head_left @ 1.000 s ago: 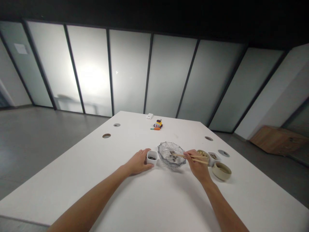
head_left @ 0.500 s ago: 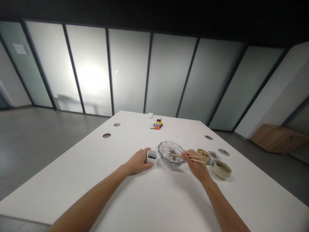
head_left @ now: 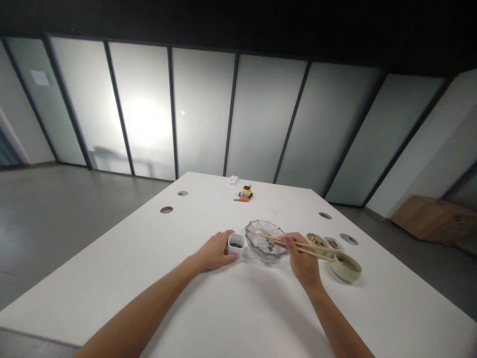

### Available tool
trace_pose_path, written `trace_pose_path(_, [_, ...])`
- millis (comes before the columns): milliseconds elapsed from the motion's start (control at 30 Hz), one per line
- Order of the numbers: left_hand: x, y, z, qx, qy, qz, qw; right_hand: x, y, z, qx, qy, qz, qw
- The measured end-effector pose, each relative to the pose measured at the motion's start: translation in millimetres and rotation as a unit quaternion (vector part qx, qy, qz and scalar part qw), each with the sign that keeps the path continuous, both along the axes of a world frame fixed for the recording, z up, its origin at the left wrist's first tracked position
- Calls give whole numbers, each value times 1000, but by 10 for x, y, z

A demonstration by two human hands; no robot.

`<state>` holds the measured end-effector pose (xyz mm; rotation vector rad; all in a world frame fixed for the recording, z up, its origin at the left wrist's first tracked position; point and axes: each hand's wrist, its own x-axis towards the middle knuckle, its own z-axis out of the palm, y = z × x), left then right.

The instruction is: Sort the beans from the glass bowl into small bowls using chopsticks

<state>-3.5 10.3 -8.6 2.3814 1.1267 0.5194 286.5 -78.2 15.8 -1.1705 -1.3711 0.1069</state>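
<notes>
My left hand (head_left: 216,250) curls around a small white square cup (head_left: 236,251) standing on the table, thumb in front and fingers behind; dark bits lie in the cup. Just right of it sits a clear faceted glass bowl (head_left: 250,243) with small dark pieces at its bottom. Wooden chopsticks (head_left: 313,247) are held in my right hand (head_left: 303,258), their tips over the glass bowl. Whether anything is pinched between the tips is too small to tell.
Right of my right hand are a bowl of pale nuts (head_left: 316,240), a white dish of brown pieces (head_left: 334,243) and a beige bowl (head_left: 346,268). Farther back lie a toy car (head_left: 246,192), a toy carrot (head_left: 243,200) and a white box (head_left: 233,180). The white table (head_left: 179,308) has round holes.
The chopstick tips have shifted left across the glass bowl, and the chopsticks now lie at a steeper slant. My left hand stays on the white cup. The view has shifted slightly.
</notes>
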Motion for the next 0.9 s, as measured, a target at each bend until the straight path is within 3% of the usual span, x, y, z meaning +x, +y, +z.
trace_pose_path(100, [-11,3,-11,1,-1,-1,1000,-70,-1,9,-8,-13,29,999])
trace_pose_path(300, [-22,25,-37,8,-4,-2,1000,315,14,51,38,-131,-82,987])
trace_pose_path(400, [-19,21,-32,5,-8,-4,1000,463,34,23,33,-173,-98,979])
trace_pose_path(900, [-17,1,-1,3,-8,-5,1000,385,34,18,-17,-161,-15,987])
